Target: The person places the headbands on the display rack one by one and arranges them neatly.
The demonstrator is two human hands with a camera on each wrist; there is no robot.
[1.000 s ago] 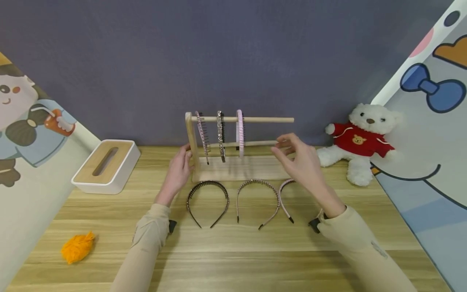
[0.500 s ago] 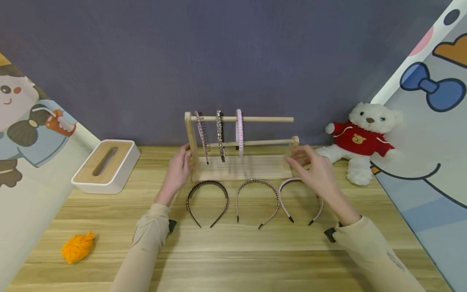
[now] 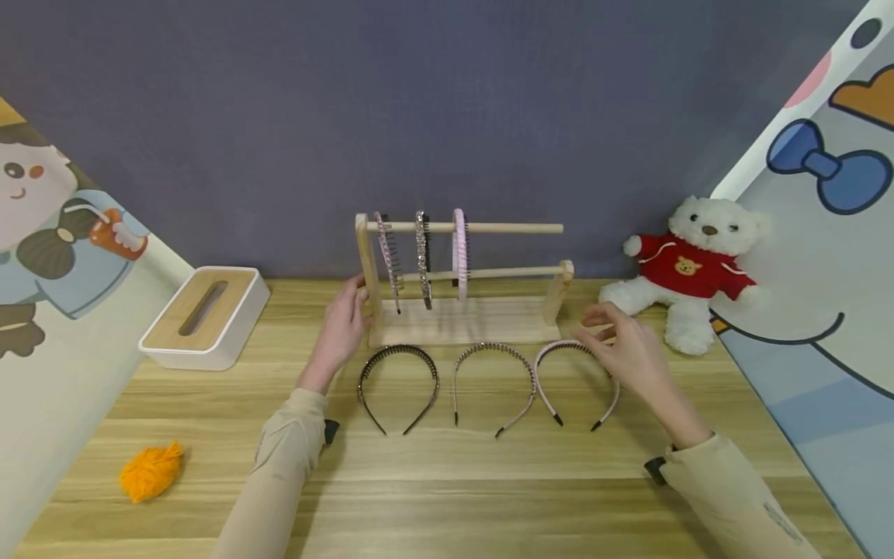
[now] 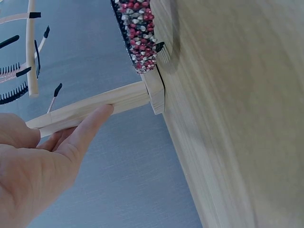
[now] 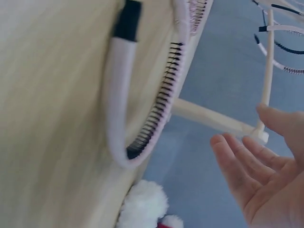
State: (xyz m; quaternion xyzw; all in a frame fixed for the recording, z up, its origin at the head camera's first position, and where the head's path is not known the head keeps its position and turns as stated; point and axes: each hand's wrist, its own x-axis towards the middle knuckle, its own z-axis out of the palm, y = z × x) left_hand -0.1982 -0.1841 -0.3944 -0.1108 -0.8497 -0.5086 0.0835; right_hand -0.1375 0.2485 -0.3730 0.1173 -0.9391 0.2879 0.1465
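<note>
A wooden headband rack [image 3: 489, 332] stands by the back wall. Three headbands hang on its upper rod: a thin pink one [image 3: 386, 252], a glittery one [image 3: 421, 252] and a pale pink one [image 3: 459, 248]. My left hand [image 3: 339, 326] grips the rack's left upright [image 4: 126, 99] between thumb and fingers. On the table in front lie a dark headband [image 3: 397, 349], a beaded headband [image 3: 489, 347] and a pink headband [image 3: 541, 390] with black teeth. Above the pink one's right side hovers my right hand [image 3: 628, 349], fingers relaxed, holding nothing.
To the left is a white tissue box [image 3: 202, 310] with a wooden lid. An orange bundle [image 3: 150, 472] lies at the front left. A white teddy bear [image 3: 687, 268] in a red sweater sits right of the rack. Dark and cartoon-printed walls enclose the table.
My right hand has moved right and down from the lower rod's end, past the rack's short right post, to the pink headband. My left hand stays on the upright.
</note>
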